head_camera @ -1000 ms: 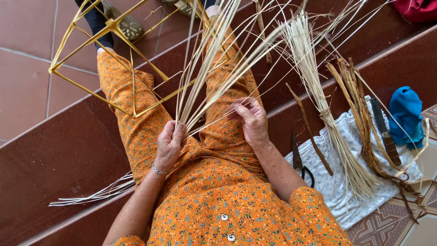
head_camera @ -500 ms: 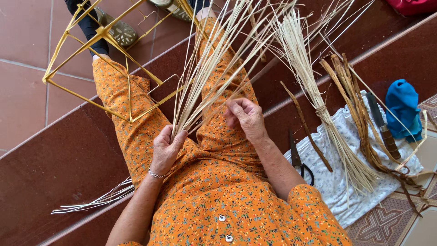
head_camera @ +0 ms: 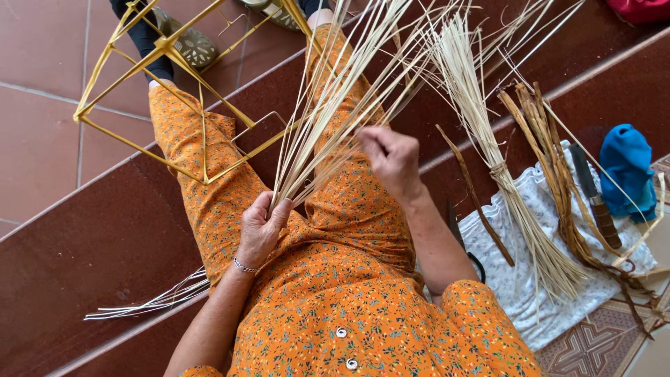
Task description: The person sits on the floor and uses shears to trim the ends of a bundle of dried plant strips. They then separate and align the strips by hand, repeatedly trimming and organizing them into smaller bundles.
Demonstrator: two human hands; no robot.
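Observation:
I sit on red tiled steps in orange flowered clothes. My left hand [head_camera: 262, 227] grips the lower ends of a fan of thin pale bamboo strips [head_camera: 335, 98] that spread up and away over my lap. My right hand [head_camera: 391, 159] is raised at the right side of the fan, fingers curled and pinching one or two of the strips. A yellow frame [head_camera: 167, 49] of thin sticks leans against my left knee, just left of the strips.
On a white flowered cloth [head_camera: 520, 279] at my right lie a tied bundle of pale strips [head_camera: 488, 139], a bundle of brown strips [head_camera: 558, 181], a knife [head_camera: 593, 195] and a blue roll [head_camera: 628, 171]. Scissors [head_camera: 464, 241] lie beside my right arm. Loose strips [head_camera: 150, 304] rest on the step at the left.
My right hand has lifted up and away from my lap along the strips. The left hand keeps its hold on the bundle's ends.

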